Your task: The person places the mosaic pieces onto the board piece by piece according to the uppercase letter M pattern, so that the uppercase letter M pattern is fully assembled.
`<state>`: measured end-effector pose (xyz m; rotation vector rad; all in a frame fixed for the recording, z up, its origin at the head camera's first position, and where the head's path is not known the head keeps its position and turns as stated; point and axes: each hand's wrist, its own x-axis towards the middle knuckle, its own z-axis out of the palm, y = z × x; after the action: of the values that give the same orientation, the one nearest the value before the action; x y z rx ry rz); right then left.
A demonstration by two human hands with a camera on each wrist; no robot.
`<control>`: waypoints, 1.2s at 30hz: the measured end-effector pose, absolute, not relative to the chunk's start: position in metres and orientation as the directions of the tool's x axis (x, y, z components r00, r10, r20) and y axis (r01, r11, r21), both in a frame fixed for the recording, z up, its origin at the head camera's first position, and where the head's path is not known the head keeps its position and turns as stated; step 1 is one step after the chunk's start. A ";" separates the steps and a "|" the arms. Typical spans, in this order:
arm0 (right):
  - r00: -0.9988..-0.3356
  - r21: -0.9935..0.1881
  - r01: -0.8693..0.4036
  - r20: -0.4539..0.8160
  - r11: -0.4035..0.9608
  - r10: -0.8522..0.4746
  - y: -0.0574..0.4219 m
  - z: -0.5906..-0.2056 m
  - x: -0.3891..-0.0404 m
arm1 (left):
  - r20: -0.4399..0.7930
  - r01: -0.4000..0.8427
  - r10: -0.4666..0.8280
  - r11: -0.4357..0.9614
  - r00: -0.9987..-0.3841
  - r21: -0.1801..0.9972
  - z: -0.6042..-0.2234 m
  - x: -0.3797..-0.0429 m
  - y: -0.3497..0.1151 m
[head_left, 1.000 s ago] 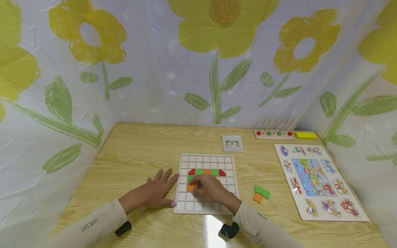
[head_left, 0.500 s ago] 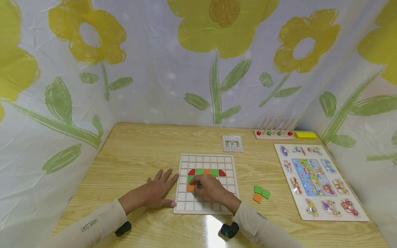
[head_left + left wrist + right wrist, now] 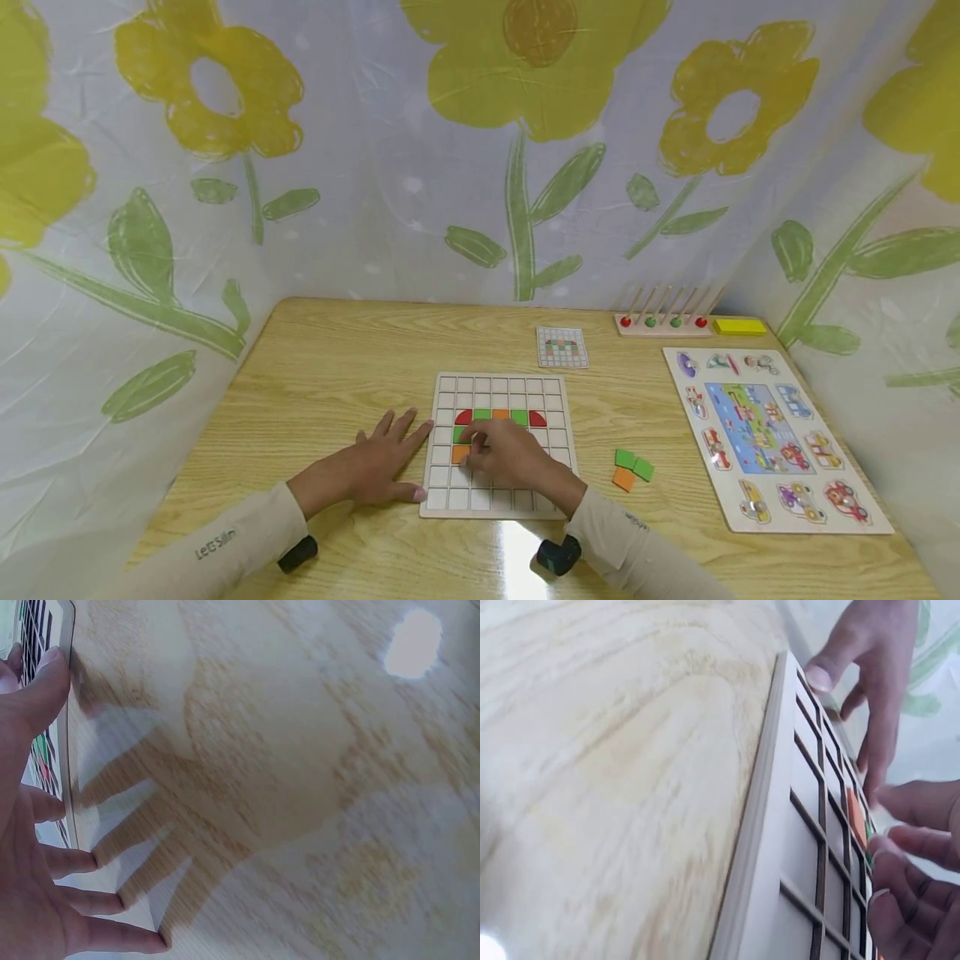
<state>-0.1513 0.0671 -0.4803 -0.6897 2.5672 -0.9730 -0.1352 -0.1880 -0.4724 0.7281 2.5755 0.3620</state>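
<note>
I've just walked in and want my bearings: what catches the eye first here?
First, the big yellow flowers on the cloth behind and beside the table. Next, the red, green and orange tiles on the pale grid board, partly hidden by the right hand, near the table's middle. Third, the colourful vehicle puzzle at the table's right side.

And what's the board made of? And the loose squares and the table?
The board is probably thin wood, pale and smooth; its edge looks layered. The loose squares may be painted wood or plastic; their flat, even colour leaves it open. The table shows grain, so wood or a wood-look sheet; bright reflections suggest a shiny coat.
</note>
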 end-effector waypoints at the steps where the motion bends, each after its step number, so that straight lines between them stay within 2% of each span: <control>1: -0.834 -0.689 -0.334 -0.102 0.643 -0.542 0.069 -0.480 -0.151 | -0.342 0.429 0.544 0.830 -0.766 0.356 -0.472 -0.135 -0.188; 8: -0.817 -0.753 -0.357 -0.035 0.553 -0.576 0.088 -0.476 -0.155 | -0.346 0.427 0.532 0.840 -0.773 0.336 -0.474 -0.137 -0.186; 18: -0.801 -0.764 -0.409 0.039 0.499 -0.597 0.129 -0.472 -0.160 | -0.346 0.426 0.534 0.837 -0.772 0.343 -0.473 -0.136 -0.188; 36: -0.846 -0.724 -0.416 0.085 0.551 -0.526 0.226 -0.466 -0.148 | -0.349 0.420 0.531 0.839 -0.772 0.346 -0.473 -0.136 -0.187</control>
<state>-0.1482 0.2265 -0.4656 -0.8065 2.6402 -1.1745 -0.1358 -0.1868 -0.4730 0.7045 2.5785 0.3448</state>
